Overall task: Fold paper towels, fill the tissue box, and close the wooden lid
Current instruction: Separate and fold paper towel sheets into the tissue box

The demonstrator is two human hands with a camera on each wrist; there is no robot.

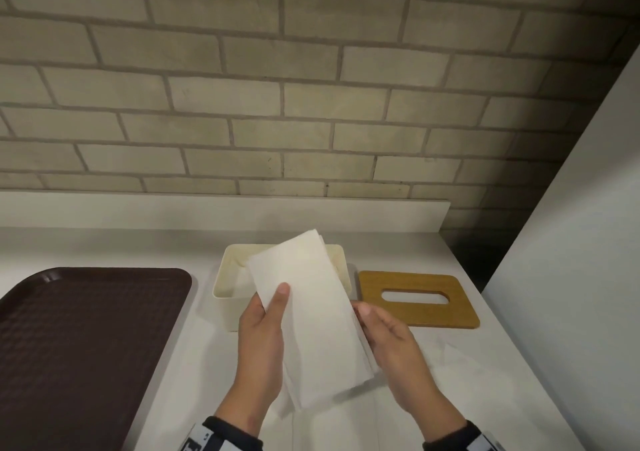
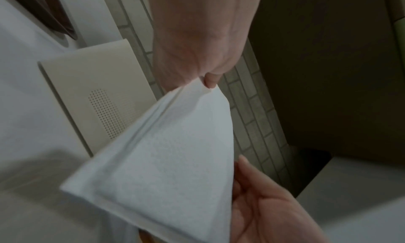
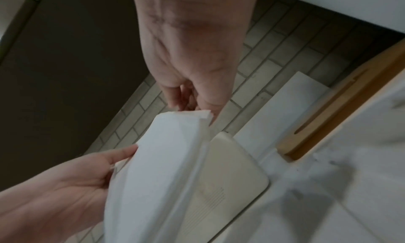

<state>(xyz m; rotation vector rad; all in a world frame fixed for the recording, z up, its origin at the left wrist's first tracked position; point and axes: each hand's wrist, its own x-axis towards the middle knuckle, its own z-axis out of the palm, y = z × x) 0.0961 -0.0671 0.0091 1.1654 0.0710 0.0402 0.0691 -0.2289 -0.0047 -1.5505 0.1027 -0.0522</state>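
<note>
A folded stack of white paper towels (image 1: 311, 312) is held tilted above the counter, its far end over the open cream tissue box (image 1: 225, 274). My left hand (image 1: 273, 308) pinches its left edge, thumb on top and fingers hidden beneath. My right hand (image 1: 372, 321) grips its right edge. In the left wrist view the left hand (image 2: 209, 81) pinches a corner of the towels (image 2: 175, 151). In the right wrist view the right hand (image 3: 197, 106) holds the end of the stack (image 3: 166, 160). The wooden lid (image 1: 419, 315), with an oval slot, lies flat right of the box.
A dark brown tray (image 1: 86, 346) lies on the counter to the left. More white paper towel (image 1: 450, 367) lies flat on the counter under my hands. A brick wall stands behind, and a white panel (image 1: 571, 243) rises at the right.
</note>
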